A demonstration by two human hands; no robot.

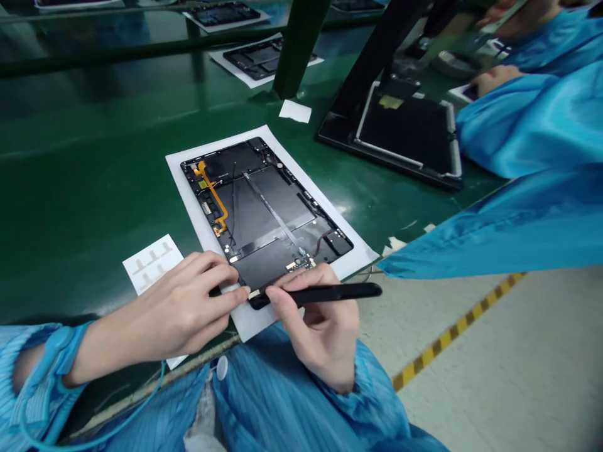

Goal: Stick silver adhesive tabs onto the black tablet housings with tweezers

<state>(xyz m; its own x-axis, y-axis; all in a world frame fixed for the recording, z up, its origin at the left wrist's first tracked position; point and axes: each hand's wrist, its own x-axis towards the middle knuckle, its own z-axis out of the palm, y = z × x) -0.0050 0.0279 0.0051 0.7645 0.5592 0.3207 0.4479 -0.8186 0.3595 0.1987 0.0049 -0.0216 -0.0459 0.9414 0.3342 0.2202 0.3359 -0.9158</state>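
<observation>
Partly beneath left hand (pixel 191 309), grip unclear, and right hand (pixel 323 323), tight round black tool (pixel 336 292): opened tablet (pixel 261 216).

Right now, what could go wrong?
The tool in the right hand might slip and nick the open device's bare parts.

The device sits near the front edge of the bench, so a bump could push it over.

The left hand reaches across the sticker sheet; the arm might drag it.
</observation>
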